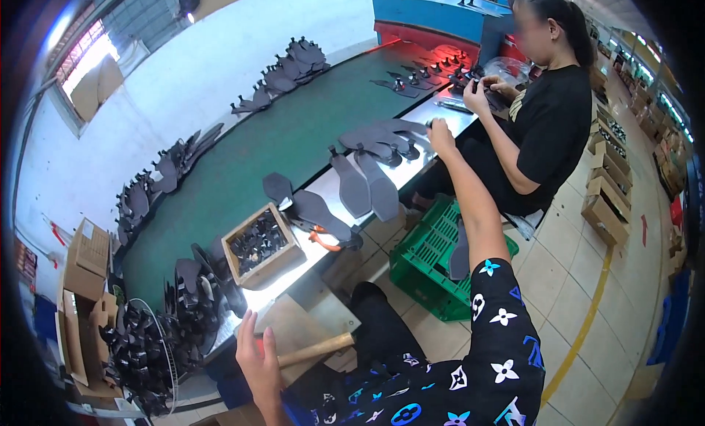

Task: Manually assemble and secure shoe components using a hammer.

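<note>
My right hand (441, 137) reaches far out over the bench edge, its fingers closed at the end of a dark grey shoe sole (400, 126) in a fanned pile. Just nearer lie two more soles with heels, one being a long flat sole (351, 185). At the lower left, my left hand (258, 363) is raised with fingers stretched and thumb apart, holding nothing I can see. Close beside it is a hammer's wooden handle (319, 349); its head is mostly hidden behind the hand. Orange-handled pliers (323, 239) rest partly under another sole.
A wooden box (283, 266) of small dark parts stands on the metal edge of a green conveyor belt (242, 158). Heaped black heels (147, 352) fill the near left. Below my right arm is a green crate (418, 268). A co-worker (551, 110) sits beyond, handling a small part.
</note>
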A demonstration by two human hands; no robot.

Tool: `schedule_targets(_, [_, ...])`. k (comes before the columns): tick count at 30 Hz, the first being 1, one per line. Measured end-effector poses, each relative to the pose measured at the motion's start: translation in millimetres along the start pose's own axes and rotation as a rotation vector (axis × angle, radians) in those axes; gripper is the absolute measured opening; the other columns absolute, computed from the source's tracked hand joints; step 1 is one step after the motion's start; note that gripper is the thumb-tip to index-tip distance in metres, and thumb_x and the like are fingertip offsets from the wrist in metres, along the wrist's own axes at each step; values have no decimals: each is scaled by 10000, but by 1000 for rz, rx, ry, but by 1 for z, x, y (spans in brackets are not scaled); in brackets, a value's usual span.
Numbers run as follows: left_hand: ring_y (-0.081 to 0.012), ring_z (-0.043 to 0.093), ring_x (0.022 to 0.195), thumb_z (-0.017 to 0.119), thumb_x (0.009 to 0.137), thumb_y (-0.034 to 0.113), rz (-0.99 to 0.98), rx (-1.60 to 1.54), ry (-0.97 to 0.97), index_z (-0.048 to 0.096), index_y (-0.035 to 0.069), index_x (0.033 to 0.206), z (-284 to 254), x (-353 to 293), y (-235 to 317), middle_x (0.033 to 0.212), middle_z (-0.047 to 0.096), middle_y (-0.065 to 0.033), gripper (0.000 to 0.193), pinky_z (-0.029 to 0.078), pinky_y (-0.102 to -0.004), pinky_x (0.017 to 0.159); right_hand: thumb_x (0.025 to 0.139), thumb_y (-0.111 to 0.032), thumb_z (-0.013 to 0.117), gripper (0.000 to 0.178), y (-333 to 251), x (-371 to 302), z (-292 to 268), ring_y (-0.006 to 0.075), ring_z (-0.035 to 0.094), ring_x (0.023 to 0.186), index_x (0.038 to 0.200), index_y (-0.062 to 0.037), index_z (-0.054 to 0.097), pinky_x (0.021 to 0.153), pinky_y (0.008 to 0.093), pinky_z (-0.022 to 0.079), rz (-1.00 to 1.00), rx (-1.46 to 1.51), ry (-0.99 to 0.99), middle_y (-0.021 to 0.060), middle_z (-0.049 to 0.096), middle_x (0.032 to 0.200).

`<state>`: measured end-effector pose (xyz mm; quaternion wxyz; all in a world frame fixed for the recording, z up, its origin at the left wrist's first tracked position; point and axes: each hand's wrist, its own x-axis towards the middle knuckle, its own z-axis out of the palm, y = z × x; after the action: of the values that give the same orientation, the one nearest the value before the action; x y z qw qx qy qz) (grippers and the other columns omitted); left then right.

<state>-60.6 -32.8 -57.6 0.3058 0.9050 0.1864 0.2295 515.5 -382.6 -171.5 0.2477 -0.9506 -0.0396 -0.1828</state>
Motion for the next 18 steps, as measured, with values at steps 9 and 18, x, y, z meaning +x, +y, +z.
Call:
schedule_targets(9, [-403, 342, 1459, 750, 836, 102, 307, 204, 216, 500, -23, 1405, -16, 36, 53, 1505, 471, -197, 634, 266, -500, 1187, 778, -75, 675, 298, -221, -87, -180, 210, 647, 880, 1063, -29, 598, 768, 313, 573, -1431, -22, 688, 96, 619, 1134])
schedule_targets(18, [-347, 542, 1101, 730, 887, 155, 139, 65, 348, 547, 9, 1277, -37, -8, 5, 1136, 596, -169, 455, 442, -468, 915, 845, -23, 751, 424, -348, -376, -138, 319, 634, 1100, 1247, -25, 615, 886, 392, 544, -1154, 1057, -64, 157, 609, 1282])
